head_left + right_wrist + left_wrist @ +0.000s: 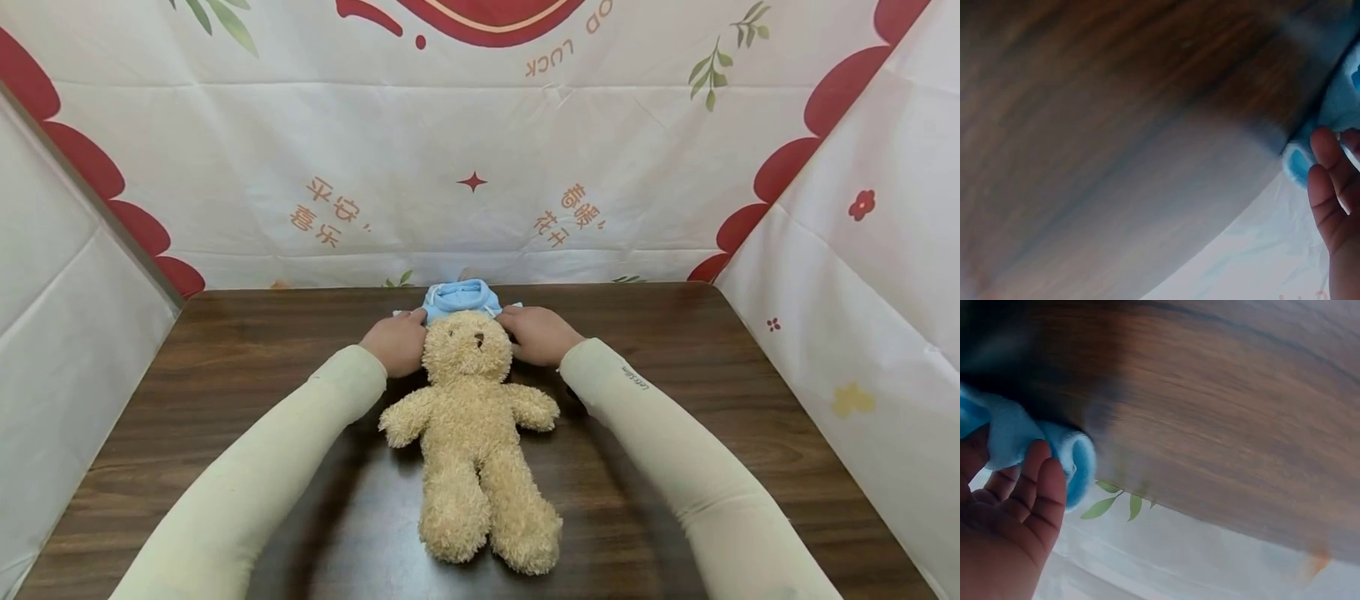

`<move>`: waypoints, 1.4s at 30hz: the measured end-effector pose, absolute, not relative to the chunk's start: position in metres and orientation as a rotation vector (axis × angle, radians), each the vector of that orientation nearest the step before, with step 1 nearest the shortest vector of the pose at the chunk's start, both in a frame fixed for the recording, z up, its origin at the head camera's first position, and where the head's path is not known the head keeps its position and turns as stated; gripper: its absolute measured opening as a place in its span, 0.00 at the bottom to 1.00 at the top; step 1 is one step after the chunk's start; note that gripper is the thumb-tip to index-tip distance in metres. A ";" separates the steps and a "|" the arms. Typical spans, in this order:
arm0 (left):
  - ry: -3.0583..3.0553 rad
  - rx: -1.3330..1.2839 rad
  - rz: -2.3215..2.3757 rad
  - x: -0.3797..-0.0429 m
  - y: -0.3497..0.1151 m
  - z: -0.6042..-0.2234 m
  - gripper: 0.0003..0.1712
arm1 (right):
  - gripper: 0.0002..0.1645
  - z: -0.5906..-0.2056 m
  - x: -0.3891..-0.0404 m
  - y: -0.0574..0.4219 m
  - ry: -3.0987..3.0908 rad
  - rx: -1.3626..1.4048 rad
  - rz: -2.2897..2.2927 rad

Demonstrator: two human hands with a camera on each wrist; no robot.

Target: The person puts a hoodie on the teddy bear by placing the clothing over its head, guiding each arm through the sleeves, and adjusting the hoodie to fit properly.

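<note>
A tan plush teddy bear (472,417) lies on its back, its head toward the far edge of the table and its legs toward me. Just beyond the head is a small light-blue doll's top (461,296), its round neck opening facing up. My left hand (397,342) pinches the left side of this top, and the left wrist view shows a cuff-like blue opening (1082,465) beside the fingers (1050,494). On the other side, my right hand (542,335) pinches the cloth, with another small blue opening (1298,165) by its fingertips (1322,140). The bear's head overlaps the top's near edge.
The dark wooden table (262,358) has its far edge right behind the top. A printed white cloth backdrop (412,133) rises there, and white cloth walls (862,292) stand at both sides.
</note>
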State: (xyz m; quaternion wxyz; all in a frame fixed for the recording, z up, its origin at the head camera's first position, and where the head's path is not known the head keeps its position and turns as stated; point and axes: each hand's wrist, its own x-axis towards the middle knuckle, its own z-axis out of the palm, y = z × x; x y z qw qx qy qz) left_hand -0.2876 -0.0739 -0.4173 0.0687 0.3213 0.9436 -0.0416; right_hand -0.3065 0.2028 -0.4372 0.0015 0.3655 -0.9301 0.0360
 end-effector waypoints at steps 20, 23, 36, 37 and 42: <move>2.610 0.916 0.499 -0.278 -0.094 -0.382 0.17 | 0.30 -0.408 -0.294 0.217 -3.056 1.122 0.592; 2.571 0.903 0.578 -0.277 -0.096 -0.379 0.15 | 0.29 -0.406 -0.290 0.217 -3.031 1.130 0.602; 2.576 0.881 0.514 -0.275 -0.103 -0.376 0.57 | 0.23 -0.407 -0.283 0.217 -2.920 1.194 0.752; 2.594 0.889 0.501 -0.275 -0.103 -0.377 0.55 | 0.22 -0.407 -0.283 0.217 -2.918 1.198 0.764; 2.671 0.928 0.448 -0.277 -0.102 -0.381 0.43 | 0.24 -0.406 -0.282 0.216 -2.937 1.176 0.823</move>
